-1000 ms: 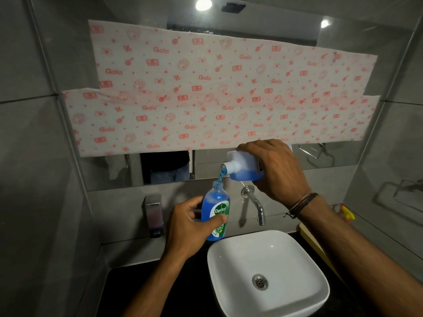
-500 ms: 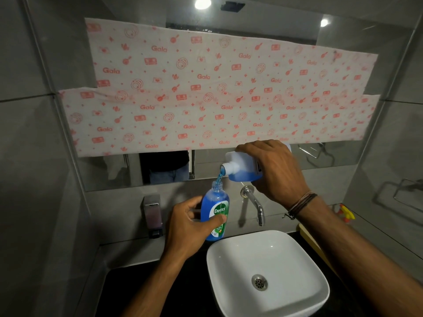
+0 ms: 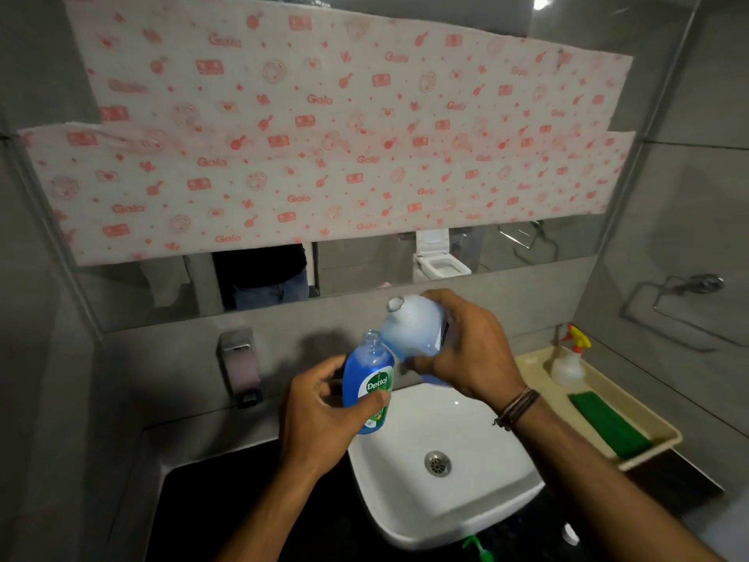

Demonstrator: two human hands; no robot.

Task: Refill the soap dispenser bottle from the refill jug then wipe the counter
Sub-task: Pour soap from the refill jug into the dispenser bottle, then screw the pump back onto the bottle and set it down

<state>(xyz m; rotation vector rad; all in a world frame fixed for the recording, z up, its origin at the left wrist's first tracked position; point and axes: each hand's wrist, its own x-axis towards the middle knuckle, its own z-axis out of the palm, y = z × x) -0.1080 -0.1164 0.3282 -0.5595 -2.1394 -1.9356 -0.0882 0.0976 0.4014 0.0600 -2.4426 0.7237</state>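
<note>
My left hand (image 3: 324, 411) grips the soap dispenser bottle (image 3: 367, 383), a clear bottle full of blue liquid with a Dettol label and an open neck, held upright over the far left rim of the white basin (image 3: 498, 500). Just to its right, my right hand (image 3: 466, 350) holds the refill jug (image 3: 413, 330), a translucent white jug with blue liquid low inside. The jug is tipped back so its open spout points up and away from the bottle's neck. No liquid streams between them.
A beige tray (image 3: 652, 448) on the right counter holds a green cloth (image 3: 608, 423) and a spray bottle (image 3: 569, 358). A wall soap dispenser (image 3: 239, 363) hangs at the left. The black counter (image 3: 227, 505) surrounds the basin. A green pump top (image 3: 478, 549) lies at the basin's near edge.
The pouring has stopped: the jug has tilted back with its spout up, and both hands have come lower over the basin. The view has dropped, and the tap is now hidden.
</note>
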